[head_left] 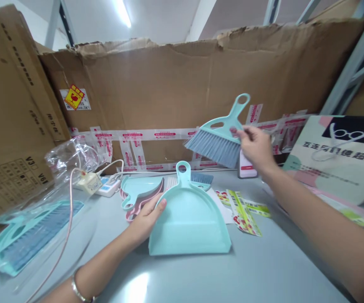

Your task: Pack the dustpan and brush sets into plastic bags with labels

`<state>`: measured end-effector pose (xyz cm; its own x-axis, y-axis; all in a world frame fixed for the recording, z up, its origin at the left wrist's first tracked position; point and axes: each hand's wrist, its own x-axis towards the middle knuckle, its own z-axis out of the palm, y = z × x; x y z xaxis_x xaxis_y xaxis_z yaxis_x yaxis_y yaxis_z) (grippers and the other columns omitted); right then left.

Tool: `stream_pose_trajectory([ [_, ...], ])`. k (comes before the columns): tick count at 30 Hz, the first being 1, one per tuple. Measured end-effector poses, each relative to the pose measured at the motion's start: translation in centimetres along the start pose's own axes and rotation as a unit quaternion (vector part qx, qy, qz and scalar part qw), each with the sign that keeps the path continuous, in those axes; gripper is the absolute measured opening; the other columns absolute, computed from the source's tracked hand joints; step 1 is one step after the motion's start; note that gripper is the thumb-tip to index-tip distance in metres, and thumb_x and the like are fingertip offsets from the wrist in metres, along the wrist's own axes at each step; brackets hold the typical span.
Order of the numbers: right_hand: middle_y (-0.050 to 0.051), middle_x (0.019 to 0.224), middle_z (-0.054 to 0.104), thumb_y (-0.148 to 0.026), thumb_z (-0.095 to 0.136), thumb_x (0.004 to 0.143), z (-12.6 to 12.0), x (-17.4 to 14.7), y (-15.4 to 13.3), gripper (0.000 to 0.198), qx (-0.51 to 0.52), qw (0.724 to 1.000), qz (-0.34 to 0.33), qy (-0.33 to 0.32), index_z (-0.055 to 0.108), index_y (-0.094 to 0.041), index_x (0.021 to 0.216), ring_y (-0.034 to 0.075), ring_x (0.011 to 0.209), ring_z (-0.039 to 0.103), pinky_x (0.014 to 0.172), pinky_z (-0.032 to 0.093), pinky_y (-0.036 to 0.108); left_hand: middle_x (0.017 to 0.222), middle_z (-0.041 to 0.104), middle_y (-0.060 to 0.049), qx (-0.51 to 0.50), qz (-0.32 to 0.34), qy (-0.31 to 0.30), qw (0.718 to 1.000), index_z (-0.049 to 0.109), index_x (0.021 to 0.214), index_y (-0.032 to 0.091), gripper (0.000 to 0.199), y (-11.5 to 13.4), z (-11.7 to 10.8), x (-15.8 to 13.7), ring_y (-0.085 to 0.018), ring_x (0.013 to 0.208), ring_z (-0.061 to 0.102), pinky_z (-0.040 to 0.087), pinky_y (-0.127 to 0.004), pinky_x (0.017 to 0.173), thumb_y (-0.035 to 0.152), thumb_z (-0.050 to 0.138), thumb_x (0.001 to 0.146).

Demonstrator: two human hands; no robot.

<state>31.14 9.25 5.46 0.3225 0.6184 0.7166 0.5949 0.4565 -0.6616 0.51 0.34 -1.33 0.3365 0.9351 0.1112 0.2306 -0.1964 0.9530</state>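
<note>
My left hand (147, 219) grips the left edge of a mint-green dustpan (186, 214), its handle pointing away from me and its wide lip toward me. Raised to the upper right of it, a mint-green hand brush (221, 136) with grey-blue bristles is pinched at its right end by my right hand (256, 145). The brush's handle points up and its bristles hang down to the left, apart from the dustpan. Behind my left hand lie more dustpans, mint (144, 185) and pink (131, 213). Another brush (202, 180) is partly hidden behind the held dustpan.
A plastic-wrapped dustpan and brush set (37, 235) lies at the left, with a cable (70, 214) crossing over it. A plug and power strip (106, 187) stand behind. Green snack wrappers (243, 212), a phone (247, 166) and a printed bag (336, 155) are on the right. A cardboard wall (169, 84) closes the back.
</note>
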Motion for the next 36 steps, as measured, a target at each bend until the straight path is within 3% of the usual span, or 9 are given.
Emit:
stream_pose_trajectory([
  [3, 0.003, 0.076, 0.062, -0.043, 0.052, 0.076, -2.8, -0.7, -1.2, 0.028, 0.106, 0.989, 0.054, -0.085, 0.06, -0.019, 0.087, 0.016, 0.065, 0.056, 0.061, 0.043, 0.029, 0.128, 0.054, 0.001, 0.019, -0.032, 0.019, 0.999, 0.056, 0.118, 0.028, 0.046, -0.1, 0.1, 0.1, -0.023, 0.118, 0.048, 0.041, -0.033, 0.098, 0.054, 0.044, 0.082],
  [5, 0.001, 0.07, 0.06, -0.048, 0.058, 0.072, -3.5, -3.1, -2.4, 0.031, 0.128, 0.969, 0.084, -0.193, 0.06, -0.019, 0.085, 0.013, 0.057, 0.052, 0.054, 0.039, 0.026, 0.133, 0.049, 0.002, 0.033, -0.069, 0.028, 0.997, 0.054, 0.121, 0.027, 0.05, -0.2, 0.3, 0.2, -0.024, 0.123, 0.042, 0.037, -0.033, 0.101, 0.055, 0.043, 0.082],
  [7, 0.0, 0.067, 0.058, -0.046, 0.059, 0.073, -2.9, -6.5, -3.5, 0.028, 0.105, 0.962, 0.097, -0.232, 0.059, -0.019, 0.084, 0.011, 0.056, 0.049, 0.052, 0.036, 0.024, 0.137, 0.044, 0.002, 0.046, -0.093, 0.031, 0.994, 0.051, 0.124, 0.026, 0.054, -0.3, 0.3, 0.2, -0.024, 0.127, 0.037, 0.034, -0.034, 0.104, 0.058, 0.042, 0.081],
  [14, 0.003, 0.078, 0.055, -0.036, 0.043, 0.085, 1.9, -14.7, -4.8, 0.019, 0.065, 0.974, 0.06, -0.208, 0.053, -0.02, 0.083, 0.018, 0.078, 0.052, 0.071, 0.04, 0.031, 0.141, 0.038, 0.001, 0.051, -0.078, 0.026, 0.995, 0.048, 0.127, 0.026, 0.059, -0.7, 0.5, 0.2, -0.025, 0.132, 0.029, 0.028, -0.034, 0.108, 0.062, 0.035, 0.082],
  [22, 0.004, 0.087, 0.046, -0.035, 0.04, 0.085, 2.5, -15.7, -4.5, 0.018, -0.003, 0.988, 0.077, -0.133, 0.051, -0.021, 0.081, 0.019, 0.085, 0.046, 0.079, 0.037, 0.037, 0.139, 0.041, -0.004, 0.092, 0.004, -0.054, 0.994, 0.037, 0.132, 0.022, 0.066, -0.5, 1.0, 0.2, -0.025, 0.126, 0.038, 0.032, -0.037, 0.105, 0.044, 0.06, 0.074],
  [27, 0.003, 0.088, 0.047, -0.035, 0.045, 0.082, 2.8, -15.2, -4.2, 0.014, 0.034, 0.984, 0.097, -0.148, 0.047, -0.022, 0.087, 0.019, 0.085, 0.045, 0.076, 0.039, 0.034, 0.139, 0.041, -0.003, 0.092, 0.006, -0.065, 0.994, 0.038, 0.13, 0.022, 0.057, -1.0, 1.2, 0.4, -0.023, 0.128, 0.035, 0.03, -0.036, 0.106, 0.043, 0.054, 0.079],
  [29, 0.004, 0.092, 0.048, -0.036, 0.054, 0.077, 2.7, -14.3, -4.0, 0.026, 0.071, 0.977, 0.131, -0.15, 0.045, -0.022, 0.098, 0.018, 0.087, 0.046, 0.079, 0.039, 0.034, 0.139, 0.042, -0.002, 0.085, 0.004, -0.069, 0.994, 0.04, 0.13, 0.023, 0.054, -0.9, 1.2, 0.4, -0.024, 0.128, 0.036, 0.03, -0.037, 0.106, 0.043, 0.051, 0.081],
  [32, 0.003, 0.097, 0.053, -0.038, 0.061, 0.072, 2.0, -12.9, -3.9, 0.039, 0.186, 0.916, 0.254, -0.248, 0.048, -0.022, 0.105, 0.016, 0.086, 0.051, 0.078, 0.041, 0.03, 0.138, 0.043, -0.002, 0.076, 0.008, -0.08, 0.994, 0.041, 0.13, 0.023, 0.052, -0.7, 1.2, 0.3, -0.024, 0.127, 0.036, 0.031, -0.037, 0.106, 0.042, 0.049, 0.083],
  [36, 0.003, 0.08, 0.063, -0.038, 0.068, 0.067, 1.2, -12.1, -3.7, 0.029, 0.362, 0.726, 0.42, -0.408, 0.063, -0.016, 0.086, 0.013, 0.073, 0.057, 0.071, 0.043, 0.026, 0.138, 0.042, -0.001, 0.077, -0.008, -0.091, 0.993, 0.042, 0.13, 0.023, 0.051, -0.6, 1.4, 0.0, -0.024, 0.128, 0.036, 0.032, -0.037, 0.105, 0.043, 0.048, 0.083],
])
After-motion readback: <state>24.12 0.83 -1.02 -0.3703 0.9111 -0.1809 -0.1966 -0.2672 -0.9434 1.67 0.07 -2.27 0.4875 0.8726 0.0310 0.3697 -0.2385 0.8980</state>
